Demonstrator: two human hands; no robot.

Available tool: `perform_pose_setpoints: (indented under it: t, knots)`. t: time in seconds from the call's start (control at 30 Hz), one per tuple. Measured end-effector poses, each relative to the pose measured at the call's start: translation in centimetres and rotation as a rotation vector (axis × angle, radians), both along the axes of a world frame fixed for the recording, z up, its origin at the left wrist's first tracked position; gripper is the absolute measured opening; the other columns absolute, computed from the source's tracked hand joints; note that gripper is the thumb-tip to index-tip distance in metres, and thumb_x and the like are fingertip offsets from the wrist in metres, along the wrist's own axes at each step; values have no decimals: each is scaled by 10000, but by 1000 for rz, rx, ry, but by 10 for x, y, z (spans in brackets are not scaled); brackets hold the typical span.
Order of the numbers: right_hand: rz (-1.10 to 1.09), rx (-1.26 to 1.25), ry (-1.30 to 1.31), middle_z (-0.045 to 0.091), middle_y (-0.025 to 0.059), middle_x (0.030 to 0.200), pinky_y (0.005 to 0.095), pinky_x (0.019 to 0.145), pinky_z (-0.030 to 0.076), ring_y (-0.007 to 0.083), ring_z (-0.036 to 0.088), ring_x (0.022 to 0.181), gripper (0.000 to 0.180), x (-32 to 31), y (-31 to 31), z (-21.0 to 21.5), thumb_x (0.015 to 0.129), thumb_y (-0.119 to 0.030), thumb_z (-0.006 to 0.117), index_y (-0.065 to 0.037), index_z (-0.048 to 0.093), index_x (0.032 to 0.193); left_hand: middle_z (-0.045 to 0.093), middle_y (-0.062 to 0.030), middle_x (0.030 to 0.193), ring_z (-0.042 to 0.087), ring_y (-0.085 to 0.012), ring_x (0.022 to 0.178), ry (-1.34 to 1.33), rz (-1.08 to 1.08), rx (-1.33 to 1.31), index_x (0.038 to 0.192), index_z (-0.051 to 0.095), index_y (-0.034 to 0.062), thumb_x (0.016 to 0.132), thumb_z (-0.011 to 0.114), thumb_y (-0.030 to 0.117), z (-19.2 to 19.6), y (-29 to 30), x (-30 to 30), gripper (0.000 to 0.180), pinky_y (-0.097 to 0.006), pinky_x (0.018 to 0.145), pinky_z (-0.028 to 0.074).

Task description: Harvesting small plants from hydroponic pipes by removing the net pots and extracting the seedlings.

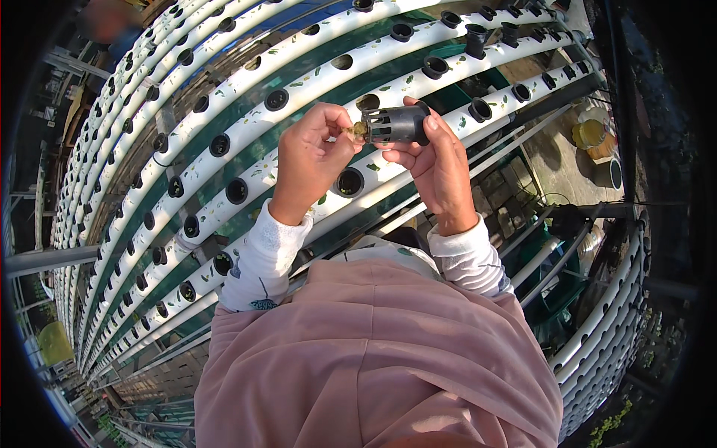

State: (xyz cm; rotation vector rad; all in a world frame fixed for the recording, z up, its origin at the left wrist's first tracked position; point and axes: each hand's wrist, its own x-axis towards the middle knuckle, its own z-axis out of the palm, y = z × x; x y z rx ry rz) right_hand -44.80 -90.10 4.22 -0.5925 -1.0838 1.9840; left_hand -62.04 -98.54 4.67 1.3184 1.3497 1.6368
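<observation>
My right hand (437,160) grips a black slotted net cup (397,125) lying on its side, its rim against the palm and its slotted end toward the left. At that end, my left hand (317,153) pinches a small brownish-yellow clump (359,131) between thumb and fingertips. Whether the clump still joins the cup I cannot tell. Both hands are above the white pipes (261,166). Just behind the cup one pipe hole (367,102) has no cup in it, and a seated black net cup (349,181) is below my left hand.
Rows of white pipes with black net cups curve across the left and top. Some cups stand raised, such as a tall black cup (476,41). Green bits of leaf lie on the pipes. A yellow container (588,133) stands at the right. Another person (108,22) is at the far left.
</observation>
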Motion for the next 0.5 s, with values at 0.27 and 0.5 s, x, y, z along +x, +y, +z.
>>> perform_pose_setpoints:
  t: [0.27, 0.5]
  knots:
    - [-35, 28, -32, 639, 200, 1152, 342, 804, 588, 265, 704, 938, 509, 0, 2, -4, 1022, -294, 451, 40, 392, 1402, 628, -90, 987, 679, -132, 846, -75, 30, -83, 1048, 545, -35, 907, 532, -64, -6, 2, -5, 144, -260, 754, 582]
    - [-50, 31, -79, 635, 185, 1155, 344, 814, 577, 248, 696, 957, 493, -3, 5, -9, 1026, -296, 449, 21, 395, 1399, 610, -97, 1097, 667, -161, 909, -216, -48, -250, 1201, 560, -20, 963, 469, 37, -8, -1, -10, 261, -282, 802, 558]
